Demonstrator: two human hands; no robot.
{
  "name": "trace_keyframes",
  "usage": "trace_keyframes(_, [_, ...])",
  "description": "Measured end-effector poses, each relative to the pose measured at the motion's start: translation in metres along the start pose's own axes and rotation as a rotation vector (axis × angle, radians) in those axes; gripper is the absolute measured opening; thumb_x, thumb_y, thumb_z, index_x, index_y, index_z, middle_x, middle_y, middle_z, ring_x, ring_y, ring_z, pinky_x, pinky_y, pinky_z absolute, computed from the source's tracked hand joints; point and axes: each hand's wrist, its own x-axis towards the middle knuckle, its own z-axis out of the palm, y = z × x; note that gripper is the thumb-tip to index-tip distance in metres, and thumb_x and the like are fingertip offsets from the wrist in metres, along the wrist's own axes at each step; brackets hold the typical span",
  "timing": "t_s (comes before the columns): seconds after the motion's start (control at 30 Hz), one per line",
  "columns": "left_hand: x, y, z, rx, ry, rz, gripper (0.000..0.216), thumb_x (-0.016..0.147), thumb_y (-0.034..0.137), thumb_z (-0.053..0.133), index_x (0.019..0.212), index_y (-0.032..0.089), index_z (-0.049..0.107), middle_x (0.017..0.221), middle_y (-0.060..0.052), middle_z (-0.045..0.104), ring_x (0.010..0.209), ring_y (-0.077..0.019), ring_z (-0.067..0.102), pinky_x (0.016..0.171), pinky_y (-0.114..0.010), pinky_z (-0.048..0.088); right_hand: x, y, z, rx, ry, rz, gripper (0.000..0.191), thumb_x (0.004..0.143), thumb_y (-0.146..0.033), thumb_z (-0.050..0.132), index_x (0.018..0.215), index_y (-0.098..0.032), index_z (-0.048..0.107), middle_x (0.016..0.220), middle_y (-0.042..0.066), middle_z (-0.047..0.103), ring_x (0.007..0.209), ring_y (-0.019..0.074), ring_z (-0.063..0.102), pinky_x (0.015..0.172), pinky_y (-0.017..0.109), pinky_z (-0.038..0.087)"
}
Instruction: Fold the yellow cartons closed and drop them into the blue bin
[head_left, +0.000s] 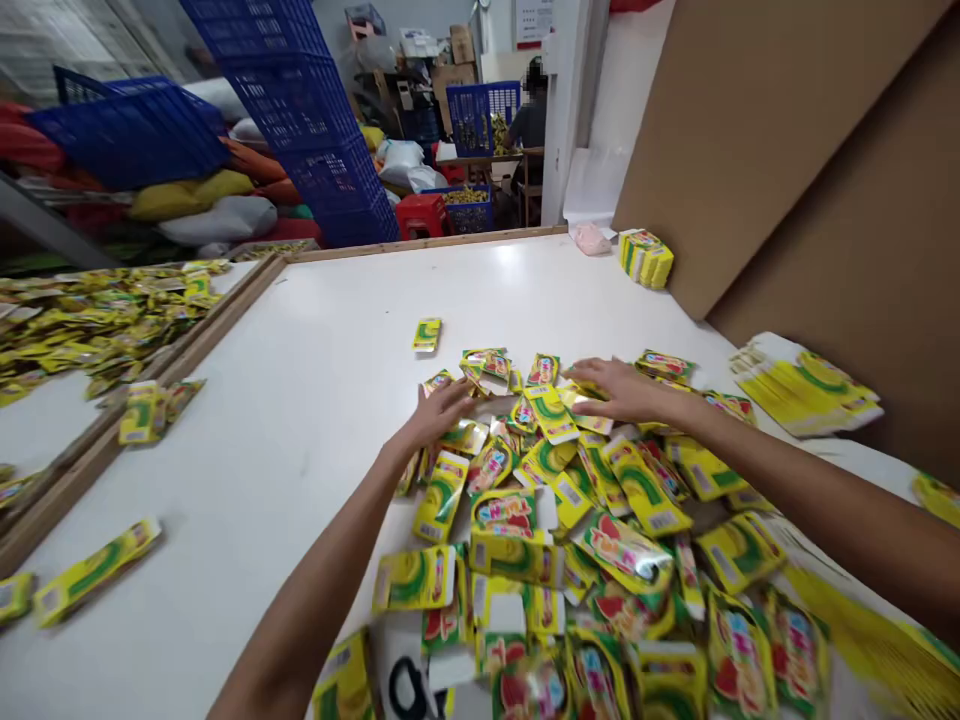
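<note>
A heap of small yellow and green packets [495,465] with watermelon pictures lies on the white table, mixed with small yellow boxes [442,497]. At the heap's far left edge rests my left hand [444,408], fingers stretched out and touching the packets. My right hand [619,388] reaches over the far right side, its fingers extended among boxes and packets. Both hands are open, and I see nothing gripped in either. Between them lies a yellow box [551,413] on top of the pile. Near the bottom edge shows a black loop [407,688], like a scissor handle.
Flattened yellow cartons [806,385] and a bundled stack [645,258] lie at the right by brown cardboard sheets [780,130]. A wooden strip [172,375] divides off more packets [135,320] at left. Blue crates [292,110] stand behind. A person [531,120] sits in the background.
</note>
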Motion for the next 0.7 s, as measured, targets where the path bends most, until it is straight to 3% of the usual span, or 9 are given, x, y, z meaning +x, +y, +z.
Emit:
trace_keyframes(0.07, [-0.024,0.028,-0.016,-0.003,0.067,-0.004,0.046,0.088,0.05,0.046,0.129,0.03,0.053,0.139,-0.006,0.053,0.134,-0.0315,0.039,0.113,-0.06,0.006,-0.048,-0.017,-0.019,0.031,0.129,-0.034,0.058,0.083,-0.054,0.055,0.134,-0.028,0.05,0.136,0.01,0.051,0.125,0.0314,0.047,0.106,0.05,0.033])
trace_keyframes(0.17, [-0.08,0.068,-0.034,-0.071,0.18,-0.009,0.047,0.087,0.051,0.047,0.126,0.026,0.055,0.133,-0.007,0.058,0.124,-0.0273,0.051,0.109,-0.048,0.033,-0.136,-0.031,-0.026,0.162,0.235,0.066,0.044,0.088,-0.052,0.049,0.125,-0.03,0.058,0.127,0.006,0.06,0.118,0.0275,0.055,0.1,0.043,0.043])
trace_keyframes(0.27, [-0.149,0.101,-0.027,-0.113,0.151,-0.058,0.039,0.085,0.05,0.05,0.118,0.031,0.059,0.128,-0.004,0.061,0.121,-0.0273,0.054,0.104,-0.044,0.042,-0.223,-0.035,0.008,0.254,0.318,0.256,0.036,0.088,-0.052,0.049,0.112,-0.03,0.064,0.108,0.006,0.069,0.1,0.0264,0.065,0.086,0.039,0.053])
trace_keyframes(0.37, [-0.208,0.123,0.001,-0.129,0.178,-0.114,0.035,0.083,0.047,0.054,0.116,0.038,0.06,0.127,-0.002,0.061,0.123,-0.0285,0.052,0.104,-0.046,0.043,-0.279,-0.04,0.069,0.273,0.393,0.303,0.028,0.087,-0.048,0.052,0.1,-0.029,0.068,0.098,0.006,0.07,0.094,0.0268,0.067,0.079,0.041,0.056])
trace_keyframes(0.43, [-0.233,0.135,0.019,-0.133,0.236,-0.136,0.033,0.083,0.045,0.054,0.115,0.04,0.06,0.127,-0.003,0.06,0.124,-0.0287,0.051,0.104,-0.048,0.043,-0.295,-0.05,0.109,0.247,0.501,0.319,0.026,0.086,-0.047,0.053,0.101,-0.031,0.067,0.101,0.006,0.069,0.099,0.0292,0.065,0.085,0.047,0.053])
trace_keyframes(0.53, [-0.247,0.147,0.034,-0.109,0.283,-0.133,0.029,0.084,0.043,0.054,0.111,0.039,0.062,0.126,-0.003,0.059,0.123,-0.0279,0.051,0.103,-0.047,0.044,-0.297,-0.07,0.15,0.218,0.597,0.306,0.025,0.085,-0.043,0.055,0.106,-0.033,0.063,0.109,0.006,0.065,0.105,0.0309,0.061,0.092,0.053,0.048])
trace_keyframes(0.63, [-0.233,0.144,0.029,-0.06,0.341,-0.13,0.029,0.085,0.044,0.052,0.111,0.035,0.061,0.125,-0.004,0.059,0.122,-0.0268,0.052,0.102,-0.044,0.044,-0.292,-0.082,0.172,0.189,0.629,0.286,0.026,0.084,-0.04,0.055,0.108,-0.034,0.062,0.113,0.006,0.063,0.108,0.0321,0.059,0.092,0.055,0.048])
trace_keyframes(0.7, [-0.208,0.13,0.017,-0.039,0.43,-0.158,0.035,0.085,0.046,0.051,0.116,0.031,0.058,0.125,-0.006,0.058,0.12,-0.0266,0.053,0.1,-0.044,0.046,-0.292,-0.082,0.183,0.154,0.658,0.27,0.025,0.083,-0.038,0.056,0.107,-0.034,0.063,0.113,0.006,0.064,0.107,0.0329,0.06,0.089,0.055,0.049])
